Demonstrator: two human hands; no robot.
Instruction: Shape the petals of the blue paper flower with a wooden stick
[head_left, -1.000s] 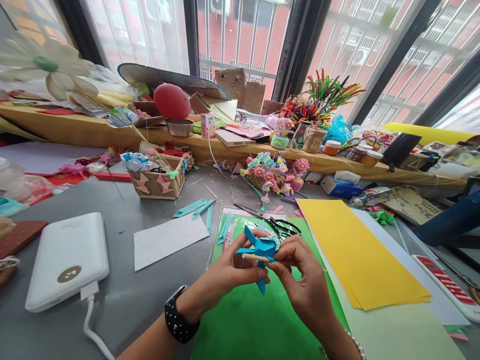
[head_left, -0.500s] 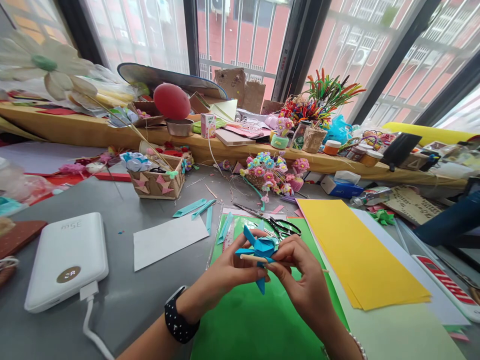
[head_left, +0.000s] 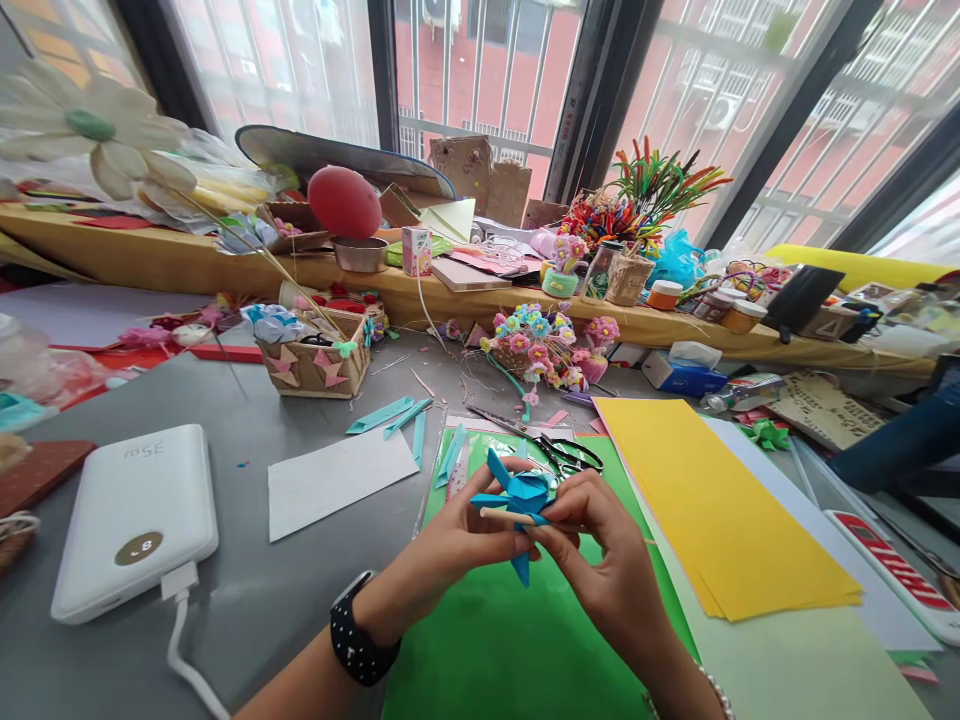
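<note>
My left hand is closed on a blue folded-paper flower, whose pointed petals stick out up, left and down. With its thumb and fingers pinched together, my right hand grips a thin wooden stick that lies across the flower's near side. A blue petal strip appears curled over the stick at my right fingertips. Both hands are above a green sheet. Just beyond the flower lie black-handled scissors, partly on a clear plastic sleeve. The stick's far end is mostly hidden behind my right hand.
Folded blue paper strips and a white card lie to the left, with a white power bank farther out. Yellow sheets are on the right. Behind stand a cardboard basket and crocheted flowers, below a cluttered ledge.
Both hands stay almost in place, still holding the flower and stick. The flower's centre has tilted slightly.
</note>
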